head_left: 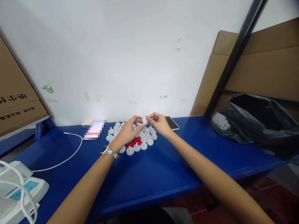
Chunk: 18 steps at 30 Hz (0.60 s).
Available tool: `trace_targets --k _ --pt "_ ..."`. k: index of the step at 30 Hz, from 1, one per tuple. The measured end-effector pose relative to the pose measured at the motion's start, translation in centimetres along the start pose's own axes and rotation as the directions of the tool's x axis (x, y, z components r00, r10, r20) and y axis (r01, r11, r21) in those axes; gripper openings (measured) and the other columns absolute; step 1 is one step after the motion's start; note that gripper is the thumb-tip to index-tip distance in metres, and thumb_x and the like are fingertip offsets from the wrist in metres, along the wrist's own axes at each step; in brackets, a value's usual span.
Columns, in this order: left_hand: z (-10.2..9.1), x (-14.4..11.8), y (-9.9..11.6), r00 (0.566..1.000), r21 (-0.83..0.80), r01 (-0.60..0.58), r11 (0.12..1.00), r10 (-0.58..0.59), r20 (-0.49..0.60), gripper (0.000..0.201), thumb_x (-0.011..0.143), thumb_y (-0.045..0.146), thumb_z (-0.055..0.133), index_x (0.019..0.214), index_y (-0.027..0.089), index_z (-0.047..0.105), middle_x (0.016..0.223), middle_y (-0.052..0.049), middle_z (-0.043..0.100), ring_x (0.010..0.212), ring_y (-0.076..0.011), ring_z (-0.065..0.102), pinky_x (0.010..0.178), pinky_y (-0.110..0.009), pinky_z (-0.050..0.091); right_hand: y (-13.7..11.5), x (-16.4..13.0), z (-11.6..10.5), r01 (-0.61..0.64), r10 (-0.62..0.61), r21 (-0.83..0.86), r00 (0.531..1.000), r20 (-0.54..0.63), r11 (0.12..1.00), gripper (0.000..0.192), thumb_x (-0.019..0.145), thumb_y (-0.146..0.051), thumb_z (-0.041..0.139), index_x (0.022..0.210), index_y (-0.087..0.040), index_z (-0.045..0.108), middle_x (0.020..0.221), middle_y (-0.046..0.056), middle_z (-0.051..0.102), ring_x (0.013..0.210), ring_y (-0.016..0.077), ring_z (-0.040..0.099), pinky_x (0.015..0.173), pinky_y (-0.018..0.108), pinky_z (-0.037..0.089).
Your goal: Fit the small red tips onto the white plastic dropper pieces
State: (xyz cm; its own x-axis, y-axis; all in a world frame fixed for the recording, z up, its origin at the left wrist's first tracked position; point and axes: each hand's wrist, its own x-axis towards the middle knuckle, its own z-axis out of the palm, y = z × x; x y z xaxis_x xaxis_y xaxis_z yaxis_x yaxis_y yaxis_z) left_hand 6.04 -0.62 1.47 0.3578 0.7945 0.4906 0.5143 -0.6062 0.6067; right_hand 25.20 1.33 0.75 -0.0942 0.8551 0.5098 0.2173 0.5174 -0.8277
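While the left hand [129, 132] curls thumb and fingers round a white cap [144, 120], the right hand [160, 123] brings its thumb and forefinger together at the cap's side, by a red tip [146, 116] that stands on top; whether these fingers grasp the cap or only touch it is too small to tell. The cap is held up just over the table [149, 174], toward its far edge. A watch [104, 150] and a bracelet [114, 154] circle the left wrist.

Beneath the hands, more caps [130, 151] stand around a heap of red pieces [138, 141], most with nozzles up.

Near the far edge, a dark-screened phone [173, 125] lies right of the caps, and a lit screen [94, 130], blurred out, lies left of them. A white cable [77, 147] runs toward the near left corner, where a white device [42, 186] bears a blue label [24, 190], its print illegible. At the right end, a black bag [257, 115] carries a white label [221, 120], also unreadable.

Dark characters [14, 99] mark a carton [21, 77] at the left, too unclear to read. Behind is a white wall [140, 56] with tape scraps [133, 101]; a dark post [231, 62] and cardboard [268, 68] rise at the right, above red floor tiles [271, 196].
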Motion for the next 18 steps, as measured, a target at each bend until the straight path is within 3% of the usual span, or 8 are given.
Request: trace_targets --k 3,9,12,16,18 --pt "0.5 1.1 -0.3 1.000 0.084 -0.027 0.996 0.027 0.000 0.032 0.093 0.046 0.051 0.112 0.022 0.060 0.106 -0.005 0.071 0.095 -0.0214 0.064 0.077 -0.034 0.049 0.7 1.0 -1.4 -0.023 0.011 -0.259 0.999 -0.047 0.965 0.013 0.080 -0.028 0.062 0.081 -0.016 0.066 0.073 0.003 0.068 0.066 0.0140 0.061 0.063 0.025 0.044" --pt "1.6 2.2 -1.0 1.000 0.225 -0.015 0.974 0.016 -0.004 0.026 0.094 0.038 0.046 0.101 0.020 0.064 0.102 -0.007 0.070 0.092 -0.0235 0.064 0.078 -0.037 0.049 3.0 3.6 -1.3 -0.029 0.094 -0.614 0.993 0.074 0.789 0.015 0.081 -0.018 0.058 0.084 -0.015 0.072 0.082 0.007 0.073 0.073 0.0158 0.064 0.066 0.024 0.044" --pt "2.0 2.0 -1.3 0.999 0.258 -0.017 0.966 0.024 -0.023 0.026 0.095 0.036 0.045 0.100 0.020 0.065 0.101 -0.007 0.070 0.094 -0.0241 0.063 0.084 -0.038 0.049 3.9 4.5 -0.6 -0.027 0.167 -0.694 0.977 0.135 0.719 0.017 0.079 -0.015 0.058 0.084 -0.016 0.074 0.085 0.009 0.074 0.077 0.0176 0.065 0.068 0.024 0.043" --pt "2.0 1.8 -1.7 0.999 0.301 -0.031 0.953 0.025 0.021 0.025 0.094 0.034 0.045 0.100 0.020 0.066 0.101 -0.008 0.069 0.096 -0.0248 0.063 0.084 -0.038 0.049 4.6 4.9 -0.1 -0.009 0.206 -0.694 0.958 0.200 0.720 0.014 0.080 -0.020 0.061 0.077 -0.015 0.074 0.077 0.007 0.074 0.072 0.0168 0.065 0.066 0.023 0.042" --pt "1.8 2.1 -1.7 0.999 0.325 -0.031 0.945 0.016 0.048 0.026 0.094 0.034 0.045 0.099 0.020 0.066 0.101 -0.008 0.070 0.096 -0.0254 0.063 0.083 -0.038 0.048 4.9 5.2 -0.4 -0.017 0.206 -0.698 0.960 0.189 0.716 0.020 0.084 -0.027 0.058 0.082 -0.015 0.075 0.078 0.007 0.074 0.072 0.0171 0.065 0.066 0.024 0.042"
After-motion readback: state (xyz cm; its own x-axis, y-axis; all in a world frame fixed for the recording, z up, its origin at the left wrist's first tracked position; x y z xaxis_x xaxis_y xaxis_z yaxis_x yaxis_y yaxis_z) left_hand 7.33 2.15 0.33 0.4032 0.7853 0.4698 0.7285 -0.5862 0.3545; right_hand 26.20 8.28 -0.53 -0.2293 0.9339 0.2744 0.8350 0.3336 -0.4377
